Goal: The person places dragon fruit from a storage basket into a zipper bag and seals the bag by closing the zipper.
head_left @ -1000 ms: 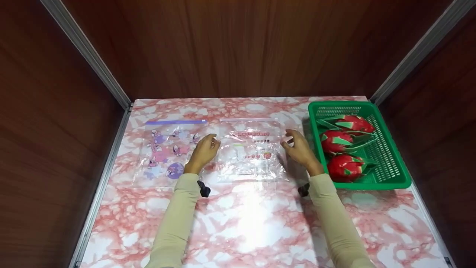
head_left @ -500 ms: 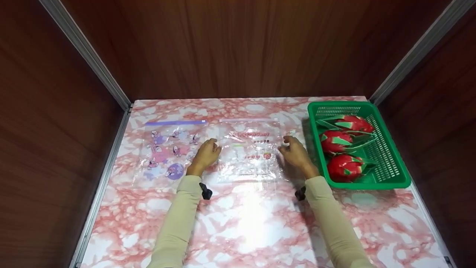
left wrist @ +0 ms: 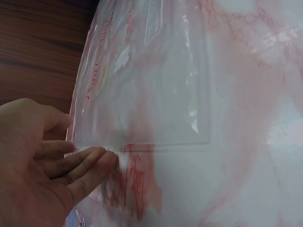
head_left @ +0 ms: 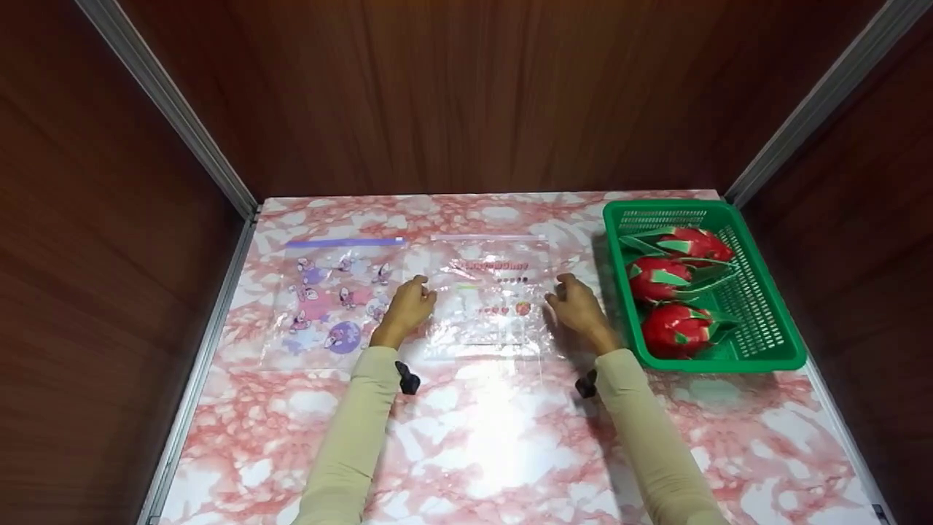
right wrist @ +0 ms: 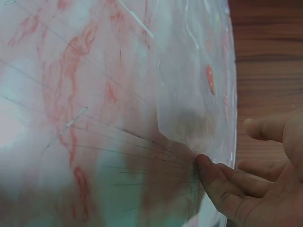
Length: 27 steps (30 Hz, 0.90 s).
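- Purple-zip clear bag (head_left: 319,295), cartoon prints: flat on red-and-white marbled tabletop (head_left: 430,452), at nine o'clock from the pink-zip clear bag (head_left: 496,292).
- Left hand (head_left: 410,308): at the pink-zip clear bag's nine o'clock edge; fingers loosely bent, thumb apart from them. Cannot tell whether fingertips touch film.
- Pink-zip clear bag: strawberry print, lies flat between both hands, zip toward twelve.
- Right hand (head_left: 577,308): at bag's three o'clock edge; fingers loosely bent, thumb apart; contact unclear.
- Green plastic basket (head_left: 729,364): farther out at three; holds three red dragon fruits (head_left: 674,332).
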Available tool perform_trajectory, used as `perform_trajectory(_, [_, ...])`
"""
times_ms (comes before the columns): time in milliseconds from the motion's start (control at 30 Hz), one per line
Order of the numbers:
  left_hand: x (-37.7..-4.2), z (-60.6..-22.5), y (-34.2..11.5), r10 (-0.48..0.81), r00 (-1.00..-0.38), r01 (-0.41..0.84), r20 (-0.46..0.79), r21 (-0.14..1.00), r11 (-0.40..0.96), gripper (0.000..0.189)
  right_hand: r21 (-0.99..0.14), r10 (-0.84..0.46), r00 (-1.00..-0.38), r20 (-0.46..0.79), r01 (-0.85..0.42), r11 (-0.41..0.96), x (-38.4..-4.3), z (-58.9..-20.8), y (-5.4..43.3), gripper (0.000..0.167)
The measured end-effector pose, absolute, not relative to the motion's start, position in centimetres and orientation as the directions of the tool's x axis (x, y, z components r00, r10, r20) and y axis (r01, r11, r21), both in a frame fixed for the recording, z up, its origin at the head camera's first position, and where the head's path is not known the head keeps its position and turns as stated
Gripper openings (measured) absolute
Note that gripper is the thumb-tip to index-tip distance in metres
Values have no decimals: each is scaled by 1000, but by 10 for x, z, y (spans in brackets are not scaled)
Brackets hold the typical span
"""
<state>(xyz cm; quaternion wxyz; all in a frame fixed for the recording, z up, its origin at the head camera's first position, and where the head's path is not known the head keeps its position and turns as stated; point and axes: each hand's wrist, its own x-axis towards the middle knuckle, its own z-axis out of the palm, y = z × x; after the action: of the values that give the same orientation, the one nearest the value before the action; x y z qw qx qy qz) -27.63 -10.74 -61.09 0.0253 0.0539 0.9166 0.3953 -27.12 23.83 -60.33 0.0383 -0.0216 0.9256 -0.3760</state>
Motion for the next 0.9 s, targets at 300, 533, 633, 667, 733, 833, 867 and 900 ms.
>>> perform_trajectory(300, [-276,-612,-104,126,-992,106,30,740,664,40,-688,-59,-998,-27,-24,725,-271,-605,238,48])
perform_trajectory(533, [-275,-614,-105,177,-984,140,29,742,655,18,-678,-22,-999,24,-32,734,-272,-609,239,41])
perform_trajectory(633, [-276,-615,-106,198,-980,151,27,752,642,15,-687,-7,-999,49,-39,726,-272,-611,239,39])
perform_trajectory(667, [-276,-615,-107,200,-979,147,23,760,633,21,-688,-4,-998,58,-43,725,-272,-611,239,39])
perform_trajectory(733, [-276,-615,-108,197,-980,128,7,783,609,29,-691,1,-997,75,-51,721,-272,-611,239,38])
perform_trajectory(833, [-276,-614,-108,179,-984,86,-22,814,574,24,-693,10,-997,78,-47,720,-272,-610,239,38])
perform_trajectory(867, [-276,-614,-108,173,-985,78,-26,821,565,18,-693,12,-997,74,-42,719,-272,-610,238,38])
perform_trajectory(900, [-276,-614,-108,166,-986,76,-22,824,562,12,-696,16,-997,69,-37,718,-272,-609,238,38])
